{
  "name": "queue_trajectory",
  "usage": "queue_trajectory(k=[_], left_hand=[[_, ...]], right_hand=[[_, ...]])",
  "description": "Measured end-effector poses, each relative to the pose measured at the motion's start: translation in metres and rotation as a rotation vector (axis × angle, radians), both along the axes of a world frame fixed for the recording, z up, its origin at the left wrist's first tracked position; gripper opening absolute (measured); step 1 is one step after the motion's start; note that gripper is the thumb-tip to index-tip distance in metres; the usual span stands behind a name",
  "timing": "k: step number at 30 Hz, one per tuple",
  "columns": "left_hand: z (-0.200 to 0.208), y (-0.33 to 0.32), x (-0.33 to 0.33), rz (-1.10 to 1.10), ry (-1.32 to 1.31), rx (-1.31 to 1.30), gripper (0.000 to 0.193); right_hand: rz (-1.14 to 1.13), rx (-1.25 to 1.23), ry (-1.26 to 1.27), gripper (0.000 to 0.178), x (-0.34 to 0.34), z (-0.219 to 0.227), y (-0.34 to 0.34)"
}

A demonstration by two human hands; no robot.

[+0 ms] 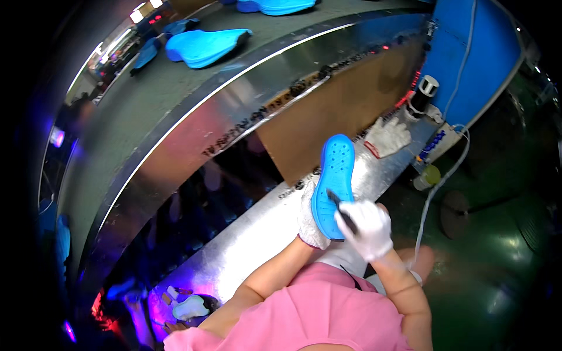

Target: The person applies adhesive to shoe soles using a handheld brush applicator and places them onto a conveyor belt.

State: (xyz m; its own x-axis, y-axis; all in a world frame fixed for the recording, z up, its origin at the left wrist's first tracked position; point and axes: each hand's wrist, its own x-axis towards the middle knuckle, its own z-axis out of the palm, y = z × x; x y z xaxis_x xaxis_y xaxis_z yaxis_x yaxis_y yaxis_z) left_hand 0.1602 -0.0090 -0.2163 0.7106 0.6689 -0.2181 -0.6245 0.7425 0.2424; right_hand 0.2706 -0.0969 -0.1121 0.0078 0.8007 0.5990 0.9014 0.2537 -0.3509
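Note:
A bright blue shoe sole (338,167) with small holes near its far end is held up in front of me, its long side pointing away. Wrapped round its left edge is my left hand (308,219) in a white knit glove, closed, with the fingers partly hidden behind the sole. My right hand (370,229), also white-gloved and slightly blurred, is closed around a slim black brush (344,215). The brush's tip touches or hovers just over the sole's middle; I cannot tell which.
A green conveyor belt (140,117) carries several blue soles (205,47) beyond a metal rim. On the shiny bench (252,240) lie a loose white glove (387,138) and a black-and-white cylinder (422,96). A yellowish cup (427,177), a pale cable (430,210) and a blue panel (480,58) are at right.

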Motion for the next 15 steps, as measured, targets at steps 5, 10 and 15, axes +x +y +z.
queue_trajectory(k=[5, 10, 15], left_hand=[[0.048, -0.017, -0.013, -0.033, -0.126, -0.015, 0.063], [0.033, -0.008, -0.004, -0.217, -0.341, 0.229, 0.065], [0.033, -0.007, -0.009, -0.019, -0.223, -0.092, 0.066]], right_hand=[[-0.056, 0.023, 0.472, 0.015, 0.002, 0.026, -0.009], [0.214, -0.011, 0.259, 0.022, -0.012, 0.037, -0.013], [0.007, 0.088, 0.445, 0.016, 0.003, 0.024, -0.006]])
